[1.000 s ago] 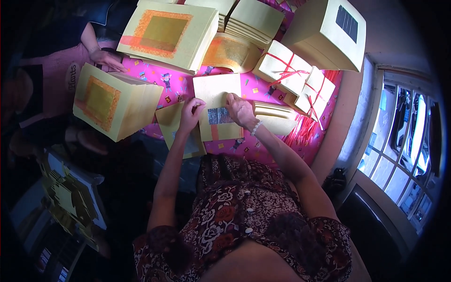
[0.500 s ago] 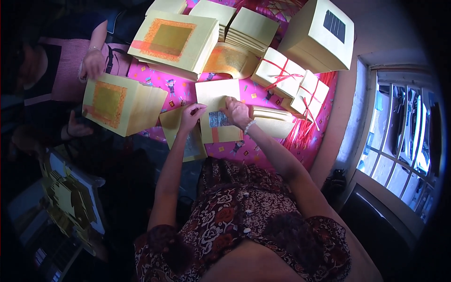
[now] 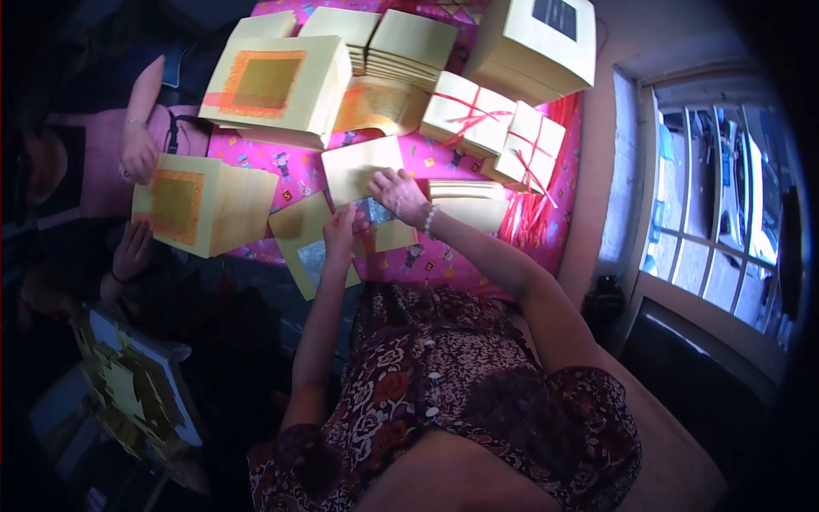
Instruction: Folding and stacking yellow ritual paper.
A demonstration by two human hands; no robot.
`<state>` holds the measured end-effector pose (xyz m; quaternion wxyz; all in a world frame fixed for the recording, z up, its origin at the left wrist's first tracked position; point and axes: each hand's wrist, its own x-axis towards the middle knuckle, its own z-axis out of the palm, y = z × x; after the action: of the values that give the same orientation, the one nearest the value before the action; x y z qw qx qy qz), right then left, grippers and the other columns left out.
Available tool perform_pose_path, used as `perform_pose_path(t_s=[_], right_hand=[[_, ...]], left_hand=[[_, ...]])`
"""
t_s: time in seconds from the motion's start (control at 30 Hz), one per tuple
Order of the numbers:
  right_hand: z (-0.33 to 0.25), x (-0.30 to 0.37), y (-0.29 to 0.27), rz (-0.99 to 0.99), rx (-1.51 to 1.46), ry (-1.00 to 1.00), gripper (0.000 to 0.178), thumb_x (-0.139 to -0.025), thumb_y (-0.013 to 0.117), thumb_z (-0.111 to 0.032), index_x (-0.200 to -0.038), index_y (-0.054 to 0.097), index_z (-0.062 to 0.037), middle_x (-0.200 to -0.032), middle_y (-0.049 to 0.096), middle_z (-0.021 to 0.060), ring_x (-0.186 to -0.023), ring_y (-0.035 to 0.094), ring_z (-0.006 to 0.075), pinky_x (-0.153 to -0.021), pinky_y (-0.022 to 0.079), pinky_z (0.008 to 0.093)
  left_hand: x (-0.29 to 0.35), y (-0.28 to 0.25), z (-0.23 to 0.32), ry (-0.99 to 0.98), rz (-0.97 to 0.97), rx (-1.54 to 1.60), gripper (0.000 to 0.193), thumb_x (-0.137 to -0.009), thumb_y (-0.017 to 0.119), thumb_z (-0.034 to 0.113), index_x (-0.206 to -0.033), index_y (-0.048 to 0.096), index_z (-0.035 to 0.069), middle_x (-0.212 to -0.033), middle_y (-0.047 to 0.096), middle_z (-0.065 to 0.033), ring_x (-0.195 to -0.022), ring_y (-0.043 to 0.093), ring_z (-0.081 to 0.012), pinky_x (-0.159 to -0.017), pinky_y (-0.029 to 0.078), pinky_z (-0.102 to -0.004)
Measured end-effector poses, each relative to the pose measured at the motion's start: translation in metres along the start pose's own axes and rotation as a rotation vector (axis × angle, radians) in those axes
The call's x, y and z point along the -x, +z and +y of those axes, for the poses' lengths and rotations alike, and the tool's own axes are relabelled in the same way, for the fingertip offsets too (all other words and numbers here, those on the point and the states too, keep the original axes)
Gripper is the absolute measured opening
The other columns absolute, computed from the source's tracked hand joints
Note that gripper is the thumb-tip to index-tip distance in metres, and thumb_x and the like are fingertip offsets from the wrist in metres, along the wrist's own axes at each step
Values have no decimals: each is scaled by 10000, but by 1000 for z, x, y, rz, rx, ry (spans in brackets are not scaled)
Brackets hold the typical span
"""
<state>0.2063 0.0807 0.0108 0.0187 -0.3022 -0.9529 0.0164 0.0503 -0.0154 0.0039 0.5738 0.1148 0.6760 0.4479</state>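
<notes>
A pale yellow sheet of paper (image 3: pixel 360 162) with a silver foil patch lies on the table in front of me. My left hand (image 3: pixel 341 227) is closed in a pinch at the sheet's left edge. Resting across its right side is my right hand (image 3: pixel 397 196), palm down with the fingers spread, partly covering the foil. Another yellow sheet with a silver patch (image 3: pixel 312 258) lies beneath my left wrist. To the right of my right hand is a stack of folded yellow paper (image 3: pixel 465 209).
A pink patterned cloth (image 3: pixel 281 166) covers the table. Behind stand thick yellow paper stacks (image 3: pixel 264 85) with orange and gold squares, and bundles tied with red ribbon (image 3: pixel 467 111). At left, a co-worker's hands (image 3: pixel 136 158) touch another stack (image 3: pixel 200 209). A barred window (image 3: pixel 717 188) is at right.
My right hand has flattened, its fingers spreading over the sheet. My left hand has shifted down along the edge. The co-worker's lower hand has come against the left stack. The whole view has shifted slightly.
</notes>
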Motion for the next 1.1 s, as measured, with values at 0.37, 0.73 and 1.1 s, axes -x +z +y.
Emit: perform_pose_path(t_s=[0.37,0.73,1.1], right_hand=[[0,7,8,107,-30,-71,191,-813,545,-186,-996,547,-130,-1014,497,39,-989,535,186,-796,431,338],[4,22,-53,419,-430,173,386,-822,627,-330,-1122,548,-99,-1150,495,134,-1096,483,302,-902,407,411],[6,186,-67,489,-1755,713,310,-967,512,-147,-1224,445,14,-1060,580,69,-942,574,120,-791,498,262]], left_hand=[[-11,33,-8,-188,107,292,461,-902,611,403,-1179,538,42,-1114,618,-73,-859,618,-154,-698,522,-286],[11,57,12,112,205,404,204,-910,612,216,-1033,573,58,-754,597,-27,-483,444,-61,-396,359,-197],[119,90,-28,147,-247,164,172,-888,646,142,-1032,609,57,-810,648,-29,-604,538,-67,-538,428,-216]])
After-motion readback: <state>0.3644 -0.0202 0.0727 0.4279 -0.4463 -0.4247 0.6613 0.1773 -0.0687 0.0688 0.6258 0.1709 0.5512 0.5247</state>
